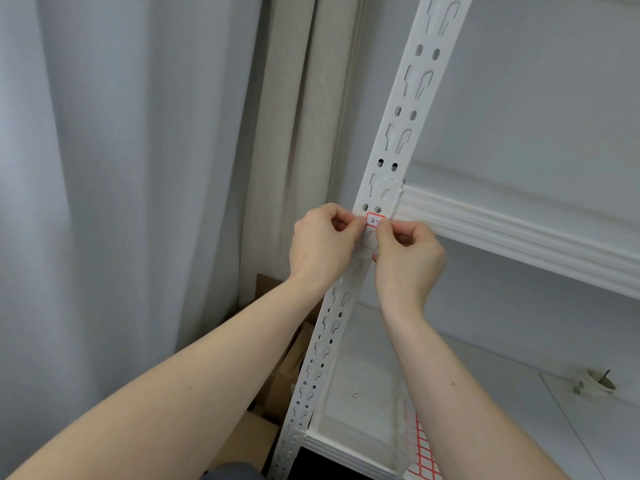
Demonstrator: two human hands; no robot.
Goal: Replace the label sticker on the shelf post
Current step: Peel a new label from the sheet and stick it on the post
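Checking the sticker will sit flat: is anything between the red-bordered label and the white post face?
Nothing visible. The red-bordered label sticker lies against the white slotted shelf post just below two round holes, left hand and right hand pinching its edges.

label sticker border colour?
Red border on white, dark handwriting, on the label sticker. Head view, between the hands.

The shelf post (pixel 394 133) is white, with a repeating pattern of punched slots and small oval holes. The label sticker (pixel 374 220) is white with a red border and dark handwriting. The curtain (pixel 104 168) is pale grey. The sheet of stickers (pixel 424 452) shows a red grid on white.
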